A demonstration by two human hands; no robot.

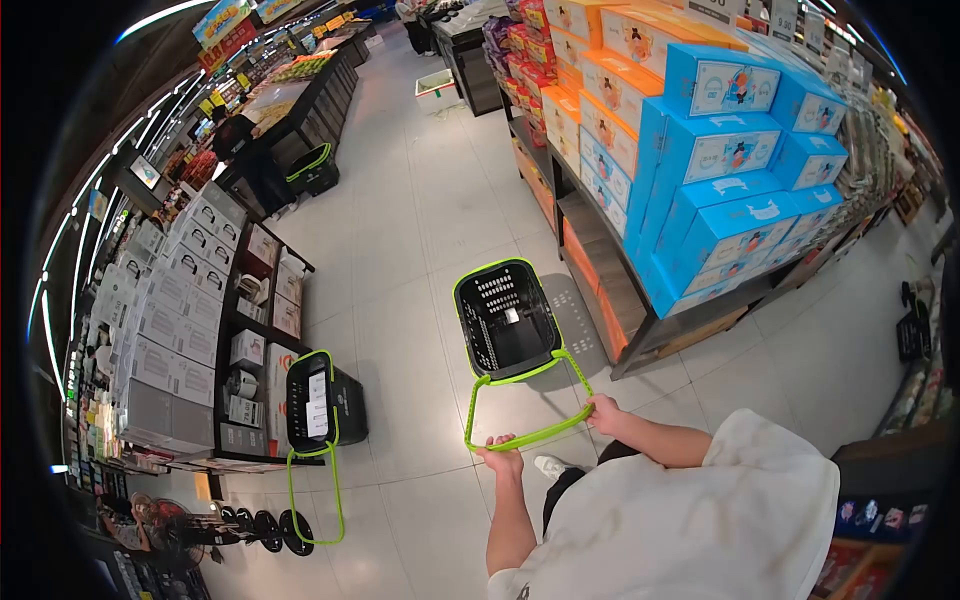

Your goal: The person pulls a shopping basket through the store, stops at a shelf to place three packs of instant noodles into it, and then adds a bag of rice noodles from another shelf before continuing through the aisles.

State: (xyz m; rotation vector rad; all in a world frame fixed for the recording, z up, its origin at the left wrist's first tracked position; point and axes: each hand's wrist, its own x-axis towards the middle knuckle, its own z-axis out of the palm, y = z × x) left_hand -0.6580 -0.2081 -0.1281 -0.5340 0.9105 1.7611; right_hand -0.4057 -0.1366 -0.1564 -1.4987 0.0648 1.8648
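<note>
A black shopping basket (508, 325) with a green rim stands on the tiled floor in front of me, a small white item at its bottom. Its long green handle (545, 432) reaches back toward my body. My left hand (501, 455) is closed round the handle's left corner. At the right end of that handle, my right hand (604, 414) has its fingers wrapped round it. To the left, a second black and green basket (350, 408) holds white boxes, its handle hanging down toward the floor; neither hand touches it.
Blue boxes (735, 160) and orange boxes (622, 45) are stacked on a shelf at the right. White boxes (175, 345) fill a display at the left. A person (240, 140) in dark clothes stands by a produce counter, beside another basket (314, 172). A white crate (437, 90) lies further ahead.
</note>
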